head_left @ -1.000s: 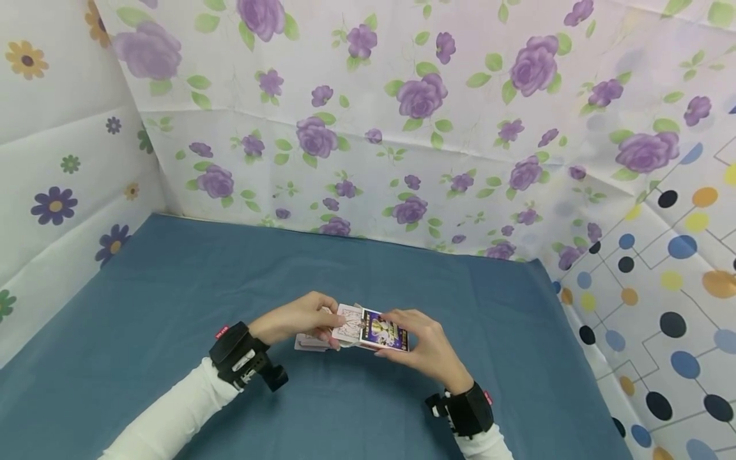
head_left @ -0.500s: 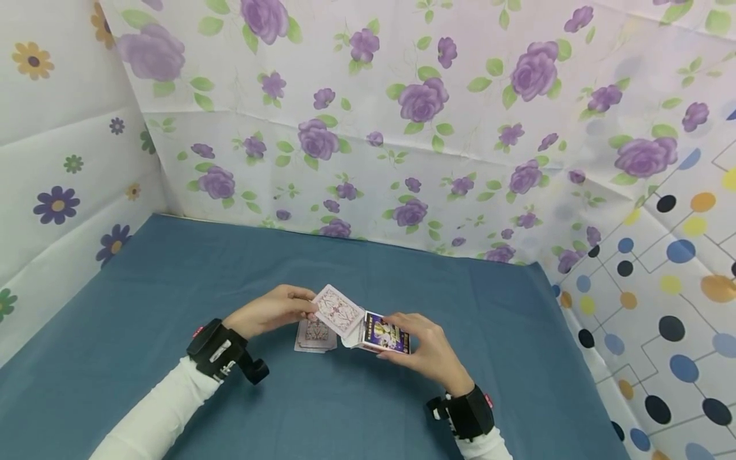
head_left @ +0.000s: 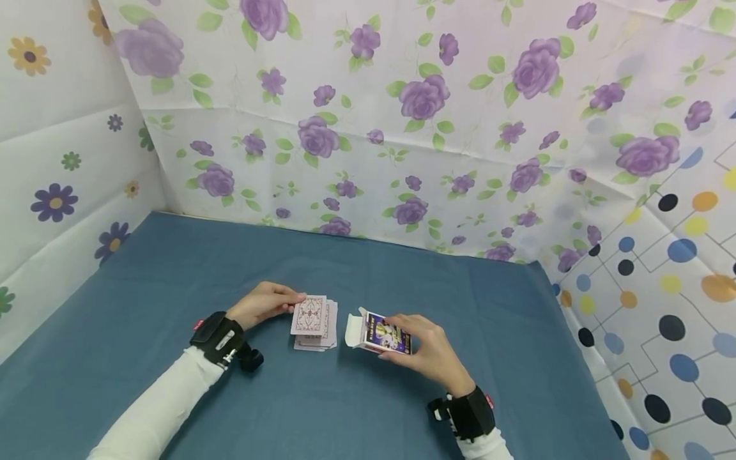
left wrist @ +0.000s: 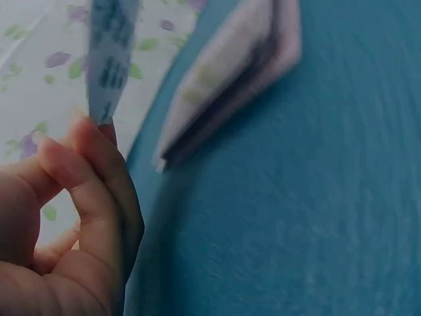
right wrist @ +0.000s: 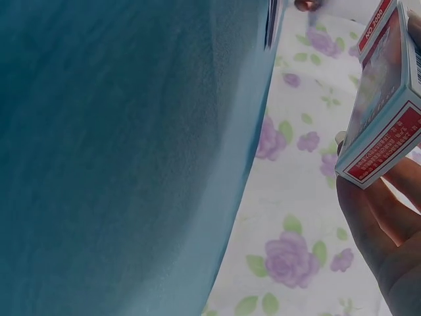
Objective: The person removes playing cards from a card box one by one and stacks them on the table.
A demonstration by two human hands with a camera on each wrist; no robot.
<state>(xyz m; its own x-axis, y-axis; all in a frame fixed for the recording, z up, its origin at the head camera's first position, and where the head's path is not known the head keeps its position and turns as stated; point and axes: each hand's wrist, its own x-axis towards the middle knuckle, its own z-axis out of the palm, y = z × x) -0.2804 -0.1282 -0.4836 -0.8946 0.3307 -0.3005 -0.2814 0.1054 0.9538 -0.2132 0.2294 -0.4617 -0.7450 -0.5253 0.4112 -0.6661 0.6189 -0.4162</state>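
Card (head_left: 309, 315) pinched by left hand (head_left: 260, 305) over stack (head_left: 331, 324), box (head_left: 384, 333) held by right hand (head_left: 427, 348)

In the lower centre of the head frame, the card is shown with its patterned back up. Its upper left corner is pinched by the left grip, between thumb and fingers. The stack is overlapped by the card and is seen only along its right and lower sides, where the edges are left uneven. Whether the stack is touched by the card cannot be told.

Just right of centre, near the stack but apart from it, the box is clasped by the right grip, with fingers laid over its upper edge and the thumb set at its lower edge. Its dark face is printed with a pale and yellow picture, and a white flap (head_left: 354, 330) is spread out at its left end. At the right of the right wrist frame, a red label (right wrist: 385, 146) with white lettering is shown on one end.

The desk (head_left: 322, 409) is covered in blue cloth. White sleeves (head_left: 155, 409) are worn on both arms, and a black wrist device (head_left: 220, 338) is strapped to each wrist. The upper part of the head frame is filled by a backdrop (head_left: 368, 160) printed with purple roses; dots and lines are printed on the cloth (head_left: 667, 358) at the right edge.
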